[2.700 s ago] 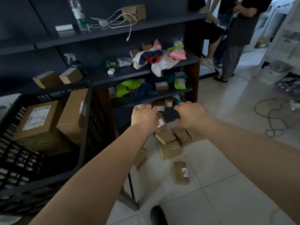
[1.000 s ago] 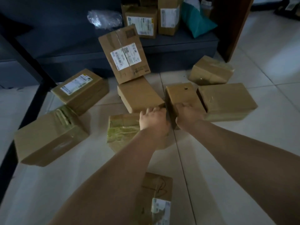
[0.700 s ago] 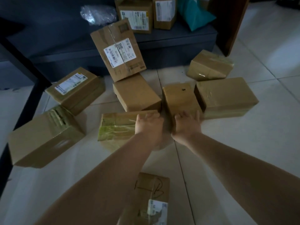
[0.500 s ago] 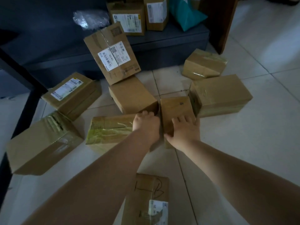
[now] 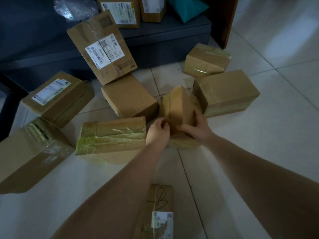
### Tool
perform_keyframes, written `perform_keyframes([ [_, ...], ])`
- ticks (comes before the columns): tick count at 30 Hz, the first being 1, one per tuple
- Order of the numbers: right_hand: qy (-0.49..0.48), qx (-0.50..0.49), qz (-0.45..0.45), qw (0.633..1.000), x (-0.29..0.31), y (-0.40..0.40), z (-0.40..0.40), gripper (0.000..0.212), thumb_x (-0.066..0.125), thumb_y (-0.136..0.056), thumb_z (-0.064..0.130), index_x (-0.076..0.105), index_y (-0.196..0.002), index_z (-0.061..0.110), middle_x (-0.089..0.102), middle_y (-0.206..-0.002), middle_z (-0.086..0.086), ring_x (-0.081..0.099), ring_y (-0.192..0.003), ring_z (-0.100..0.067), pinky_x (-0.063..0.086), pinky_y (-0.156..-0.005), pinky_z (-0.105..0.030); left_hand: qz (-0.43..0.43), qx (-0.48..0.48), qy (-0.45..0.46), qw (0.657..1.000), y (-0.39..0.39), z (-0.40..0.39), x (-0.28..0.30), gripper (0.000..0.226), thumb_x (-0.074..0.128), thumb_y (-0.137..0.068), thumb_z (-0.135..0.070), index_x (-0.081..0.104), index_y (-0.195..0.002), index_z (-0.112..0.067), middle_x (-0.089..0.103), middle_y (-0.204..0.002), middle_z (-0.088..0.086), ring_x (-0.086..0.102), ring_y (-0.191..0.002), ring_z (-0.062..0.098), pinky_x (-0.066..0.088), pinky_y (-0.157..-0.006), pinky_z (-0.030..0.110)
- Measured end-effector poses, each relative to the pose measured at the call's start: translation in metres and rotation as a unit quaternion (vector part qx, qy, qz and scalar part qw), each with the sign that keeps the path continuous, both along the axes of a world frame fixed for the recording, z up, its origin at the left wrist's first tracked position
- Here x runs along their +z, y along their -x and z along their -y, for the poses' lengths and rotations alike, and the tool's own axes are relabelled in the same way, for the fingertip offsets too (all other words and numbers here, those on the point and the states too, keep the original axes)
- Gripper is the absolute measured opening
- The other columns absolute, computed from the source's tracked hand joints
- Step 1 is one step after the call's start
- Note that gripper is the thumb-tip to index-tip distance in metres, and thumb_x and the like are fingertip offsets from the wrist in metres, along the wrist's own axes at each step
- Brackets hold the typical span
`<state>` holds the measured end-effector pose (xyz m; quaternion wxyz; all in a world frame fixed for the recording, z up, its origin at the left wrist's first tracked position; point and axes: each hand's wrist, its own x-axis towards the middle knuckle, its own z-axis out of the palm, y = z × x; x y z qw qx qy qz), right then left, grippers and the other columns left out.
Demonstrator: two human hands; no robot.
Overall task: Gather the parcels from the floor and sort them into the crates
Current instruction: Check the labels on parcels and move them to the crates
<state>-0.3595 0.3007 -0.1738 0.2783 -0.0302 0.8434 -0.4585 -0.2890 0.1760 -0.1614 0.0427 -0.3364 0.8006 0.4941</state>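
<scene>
tilted brown taped parcel [image 5: 179,106], both hands

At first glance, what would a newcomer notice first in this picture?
Two bare hands, left hand and right hand, grip a small tilted box at the centre. Brown parcels ring it on the tiled floor. At the back, a labelled box leans against a dark low shelf.
</scene>
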Motion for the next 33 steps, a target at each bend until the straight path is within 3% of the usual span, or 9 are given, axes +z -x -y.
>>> perform_keyframes([
  [3, 0.217, -0.052, 0.137, 0.965, 0.001, -0.008, -0.015, 0.067, 0.068, -0.08, 0.007, 0.037, -0.14, 0.016, 0.057, -0.124, -0.005, 0.065, -0.097, -0.013, 0.055, -0.074, -0.028, 0.068, -0.005, -0.021, 0.997, 0.004, 0.002, -0.001, 0.052, 0.047, -0.093, -0.037, 0.034, -0.139, -0.016, 0.054, -0.122, 0.007, 0.057, -0.099, 0.026, 0.044, -0.071, 0.027],
  [5, 0.238, -0.073, 0.176, 0.952, 0.004, -0.016, -0.017, 0.047, 0.058, -0.087, 0.003, 0.049, -0.132, 0.015, 0.065, -0.1, 0.0, 0.068, -0.068, -0.004, 0.053, -0.051, -0.018, 0.087, 0.021, -0.055, 0.994, 0.005, 0.002, -0.001, 0.052, 0.05, -0.091, -0.036, 0.035, -0.135, -0.013, 0.055, -0.116, 0.007, 0.057, -0.096, 0.027, 0.05, -0.078, 0.034],
  [8, 0.13, -0.038, 0.019, 0.991, 0.003, -0.021, -0.016, 0.051, 0.052, -0.092, 0.008, 0.039, -0.14, 0.018, 0.055, -0.122, 0.002, 0.058, -0.105, -0.01, 0.046, -0.085, -0.02, 0.058, 0.015, -0.053, 0.997, 0.0, -0.004, -0.003, 0.047, 0.049, -0.091, -0.033, 0.042, -0.135, -0.019, 0.057, -0.106, 0.0, 0.057, -0.082, 0.017, 0.047, -0.069, 0.029],
  [11, 0.028, 0.027, -0.078, 0.996, 0.004, -0.021, -0.009, 0.071, 0.063, -0.088, 0.026, 0.024, -0.147, 0.019, 0.039, -0.144, -0.004, 0.037, -0.132, -0.021, 0.03, -0.106, -0.029, 0.009, 0.039, -0.046, 0.998, -0.004, -0.009, -0.003, 0.046, 0.044, -0.093, -0.034, 0.043, -0.138, -0.024, 0.059, -0.123, 0.0, 0.06, -0.099, 0.021, 0.05, -0.079, 0.032],
  [17, -0.149, -0.003, -0.09, 0.985, 0.002, -0.022, 0.011, 0.12, 0.075, -0.059, 0.059, 0.008, -0.148, 0.016, 0.025, -0.144, -0.016, 0.03, -0.132, -0.038, 0.033, -0.104, -0.048, -0.032, 0.023, -0.019, 0.999, -0.012, -0.014, 0.003, 0.038, 0.038, -0.094, -0.027, 0.056, -0.128, -0.03, 0.061, -0.124, 0.001, 0.059, -0.095, 0.018, 0.046, -0.072, 0.026],
  [20, -0.153, -0.033, -0.084, 0.984, 0.001, -0.018, 0.007, 0.113, 0.077, -0.061, 0.052, 0.014, -0.147, 0.014, 0.029, -0.144, -0.016, 0.033, -0.13, -0.038, 0.035, -0.103, -0.047, -0.035, -0.042, 0.0, 0.999, -0.017, -0.014, 0.005, 0.04, 0.039, -0.093, -0.027, 0.054, -0.129, -0.033, 0.059, -0.126, 0.0, 0.059, -0.102, 0.02, 0.047, -0.077, 0.026],
  [25, 0.096, -0.127, 0.078, 0.984, -0.002, -0.016, -0.022, 0.074, 0.074, -0.075, 0.027, 0.04, -0.139, 0.014, 0.052, -0.131, -0.009, 0.054, -0.112, -0.027, 0.047, -0.094, -0.041, 0.059, -0.075, 0.017, 0.995, -0.022, -0.014, -0.001, 0.053, 0.049, -0.086, -0.017, 0.038, -0.138, -0.02, 0.05, -0.129, 0.006, 0.056, -0.104, 0.025, 0.044, -0.071, 0.029],
  [30, 0.089, -0.111, 0.078, 0.987, -0.008, -0.018, -0.028, 0.041, 0.061, -0.086, 0.014, 0.056, -0.127, 0.009, 0.063, -0.105, -0.009, 0.057, -0.073, -0.011, 0.05, -0.065, -0.024, 0.11, -0.031, -0.023, 0.993, -0.021, -0.018, -0.007, 0.052, 0.057, -0.089, -0.026, 0.035, -0.134, -0.01, 0.054, -0.124, 0.011, 0.057, -0.106, 0.027, 0.043, -0.071, 0.029],
  [33, 0.064, -0.101, 0.041, 0.992, -0.012, -0.017, -0.025, 0.043, 0.06, -0.086, 0.01, 0.055, -0.129, 0.009, 0.064, -0.112, -0.013, 0.062, -0.089, -0.022, 0.054, -0.08, -0.033, 0.093, -0.003, -0.036, 0.995, -0.019, -0.018, -0.011, 0.051, 0.057, -0.088, -0.029, 0.037, -0.133, -0.013, 0.056, -0.122, 0.009, 0.058, -0.103, 0.026, 0.044, -0.071, 0.029],
])
